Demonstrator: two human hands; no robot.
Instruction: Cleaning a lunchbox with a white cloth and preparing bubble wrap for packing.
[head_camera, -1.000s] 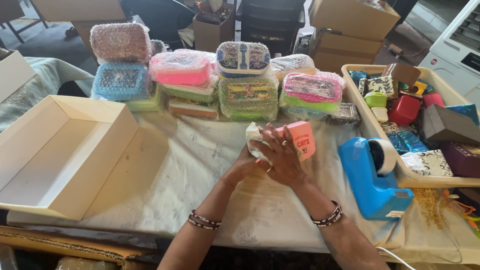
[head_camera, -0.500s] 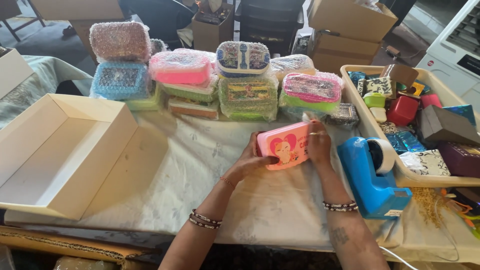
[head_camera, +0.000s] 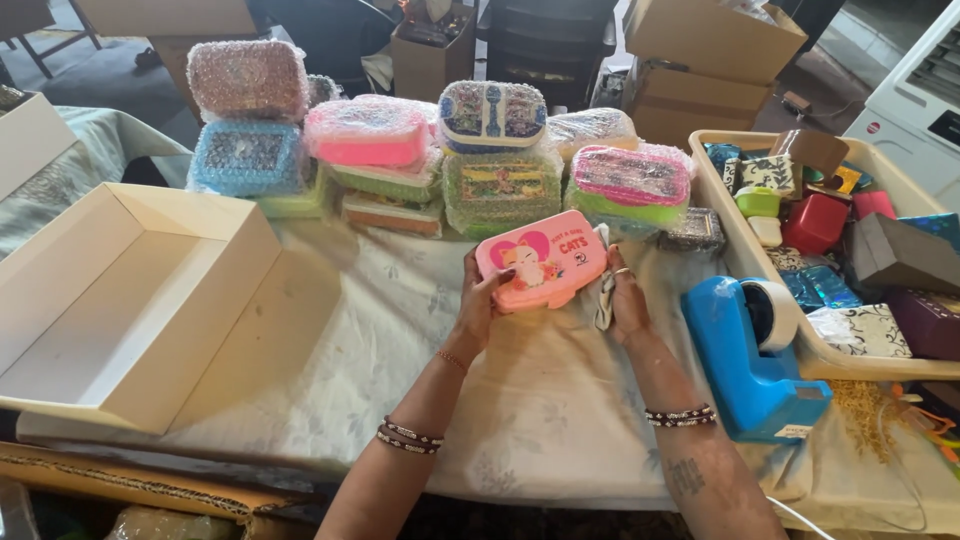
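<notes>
Both ends of the pink lunch box (head_camera: 541, 259) were gripped above the table (head_camera: 400, 330), by the left hand (head_camera: 476, 305) and the right hand (head_camera: 627, 300), which also pinched a white cloth (head_camera: 603, 292). A level, firm hold was judged best, clear of the bubble-wrapped boxes (head_camera: 500, 185).

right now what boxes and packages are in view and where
pink lunch box: cartoon lid, held in both hands, mid table
bubble-wrapped boxes: stacked behind it, pink, blue, green
white carton: open, left
cardboard boxes: brown, floor behind table
beige tray: small boxes inside, right
</notes>
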